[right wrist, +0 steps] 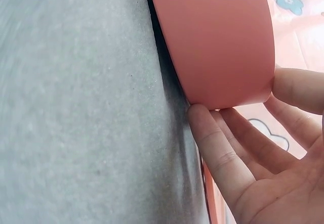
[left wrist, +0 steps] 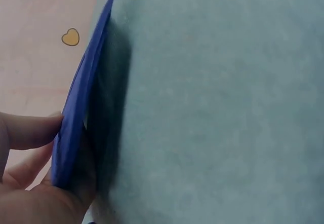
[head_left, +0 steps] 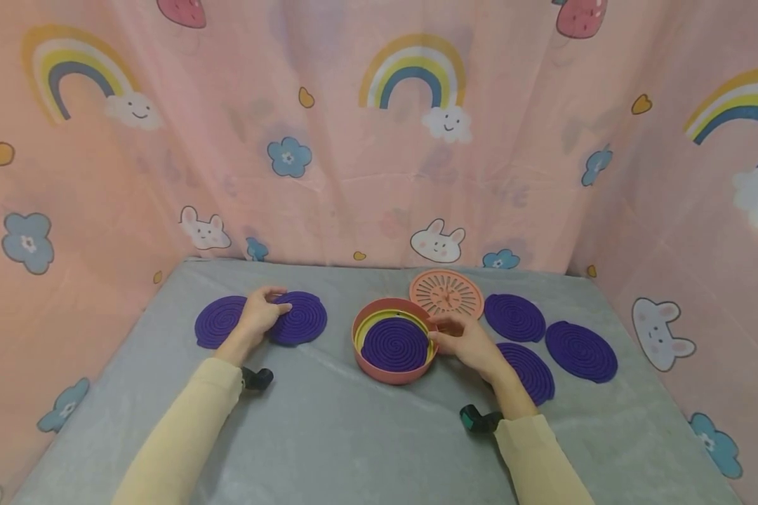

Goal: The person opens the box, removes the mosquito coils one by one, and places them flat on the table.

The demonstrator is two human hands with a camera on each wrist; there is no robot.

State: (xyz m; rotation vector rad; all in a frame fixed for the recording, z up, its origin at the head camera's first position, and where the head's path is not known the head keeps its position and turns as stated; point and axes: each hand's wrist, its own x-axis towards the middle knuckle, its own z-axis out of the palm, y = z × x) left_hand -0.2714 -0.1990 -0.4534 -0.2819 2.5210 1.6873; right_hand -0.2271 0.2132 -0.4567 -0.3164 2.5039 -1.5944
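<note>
In the head view my left hand (head_left: 260, 313) pinches a purple mosquito coil (head_left: 299, 318) by its edge. The left wrist view shows this coil (left wrist: 78, 105) edge-on and tilted, thumb on one face and fingers behind, its shadow on the cloth beside it. My right hand (head_left: 464, 342) holds the right side of a pink round box (head_left: 388, 376). The right wrist view has its fingertips against the box's outer wall (right wrist: 217, 46) and the thumb at the rim. Inside the box, a yellow liner (head_left: 369, 326) surrounds another purple coil (head_left: 395, 345).
A slotted pink lid (head_left: 446, 293) lies behind the box. Right of it are purple coils (head_left: 514, 318), (head_left: 581, 352) and a coil partly under the right forearm (head_left: 527, 372). Another coil (head_left: 220, 322) lies left of the left hand. Grey cloth (head_left: 354, 442) covers the table; a printed curtain (head_left: 354, 196) stands behind.
</note>
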